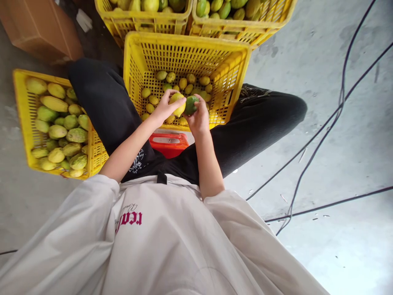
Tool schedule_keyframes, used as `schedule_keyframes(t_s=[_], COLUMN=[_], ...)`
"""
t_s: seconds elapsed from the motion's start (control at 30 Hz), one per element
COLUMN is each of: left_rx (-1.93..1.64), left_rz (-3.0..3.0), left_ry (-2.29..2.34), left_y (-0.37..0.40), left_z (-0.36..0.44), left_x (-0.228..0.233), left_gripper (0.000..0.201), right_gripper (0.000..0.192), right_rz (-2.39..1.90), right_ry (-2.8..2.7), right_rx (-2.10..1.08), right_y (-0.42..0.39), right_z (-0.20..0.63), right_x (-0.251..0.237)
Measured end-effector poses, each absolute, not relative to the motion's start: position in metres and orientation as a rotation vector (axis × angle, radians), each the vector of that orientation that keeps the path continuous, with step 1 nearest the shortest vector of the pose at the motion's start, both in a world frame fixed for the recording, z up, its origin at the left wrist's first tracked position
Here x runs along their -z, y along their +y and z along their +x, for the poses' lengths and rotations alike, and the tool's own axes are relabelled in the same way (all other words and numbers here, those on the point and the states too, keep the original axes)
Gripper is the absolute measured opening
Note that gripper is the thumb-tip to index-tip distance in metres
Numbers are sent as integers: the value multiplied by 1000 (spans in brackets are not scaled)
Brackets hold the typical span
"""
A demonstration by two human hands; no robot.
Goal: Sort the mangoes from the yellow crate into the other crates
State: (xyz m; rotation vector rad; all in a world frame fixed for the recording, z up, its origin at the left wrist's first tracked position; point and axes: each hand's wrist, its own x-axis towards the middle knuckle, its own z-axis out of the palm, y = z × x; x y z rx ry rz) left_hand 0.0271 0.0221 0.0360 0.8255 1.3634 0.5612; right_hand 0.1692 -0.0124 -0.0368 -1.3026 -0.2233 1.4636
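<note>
My left hand is closed around a yellow lemon, with the thumb lying along its top. Right beside it, my right hand grips a green lemon between thumb and fingers. Both hands are over the near side of a yellow plastic crate standing between my legs. On the slatted bottom of that crate lie several small yellow lemons, partly hidden by my hands.
At left stands a yellow crate filled with yellow and green lemons. Two fuller crates adjoin the far side. A cardboard box is at upper left, a red plastic piece between my thighs. Black cables cross the floor at right.
</note>
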Motion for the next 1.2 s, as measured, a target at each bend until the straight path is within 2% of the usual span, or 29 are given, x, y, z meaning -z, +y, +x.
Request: schedule_keyframes(t_s=[0.3,0.5,0.73,1.07,1.2], left_rx=[-573,-501,-609,-592,-611], left_rz=[1092,983,821,694,748], left_ry=[1406,1410,1434,1375,1403], left_y=[18,20,24,22,20], left_z=[24,26,25,26,24], left_x=[-16,-20,-13,-38,-34], left_gripper=[31,14,35,27,32], right_gripper=[33,40,30,39,39], right_rz=[-1336,-1381,-1372,-1318,-1270], right_ry=[-335,-375,-304,-336,-332], right_rx=[-1497,-1448,-1470,-1572,-1552], right_y=[-19,-19,-15,-19,-23], right_z=[164,166,172,160,156], right_x=[18,33,43,23,22])
